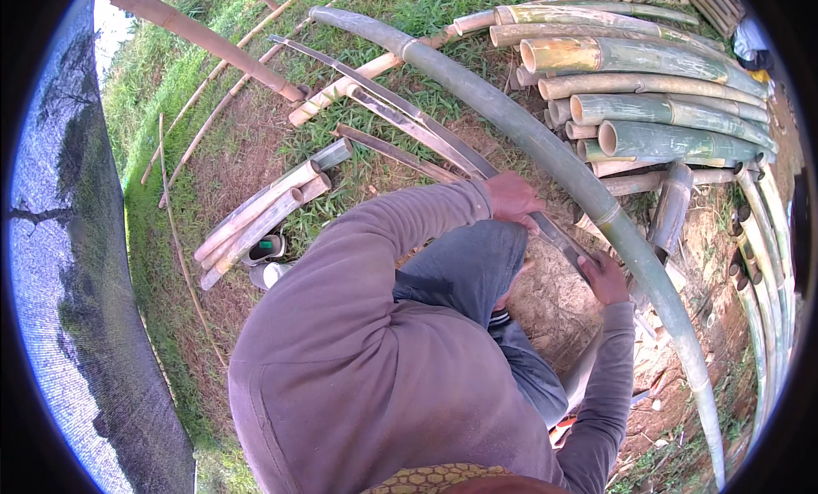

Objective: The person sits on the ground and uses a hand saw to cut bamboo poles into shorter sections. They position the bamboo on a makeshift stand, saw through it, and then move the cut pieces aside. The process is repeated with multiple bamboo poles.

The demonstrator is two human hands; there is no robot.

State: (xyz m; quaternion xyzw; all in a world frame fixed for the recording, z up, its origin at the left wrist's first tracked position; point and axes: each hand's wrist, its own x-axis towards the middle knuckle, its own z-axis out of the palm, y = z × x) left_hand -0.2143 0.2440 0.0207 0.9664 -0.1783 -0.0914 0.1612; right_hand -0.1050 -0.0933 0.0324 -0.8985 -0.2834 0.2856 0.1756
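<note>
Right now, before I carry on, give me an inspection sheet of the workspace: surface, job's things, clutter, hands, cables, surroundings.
Surface: bare soil with patches of grass.
Job's things: split bamboo strip held in both hands; long green bamboo pole beyond it.
Clutter: short bamboo pieces at left; stacked bamboo poles at right.
Hands: left hand and right hand closed on the strip.
Cables: nothing seen.
Surroundings: mesh sheet along the left edge.

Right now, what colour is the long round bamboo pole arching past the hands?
Dull grey-green; the pole shows in the head view.
</note>
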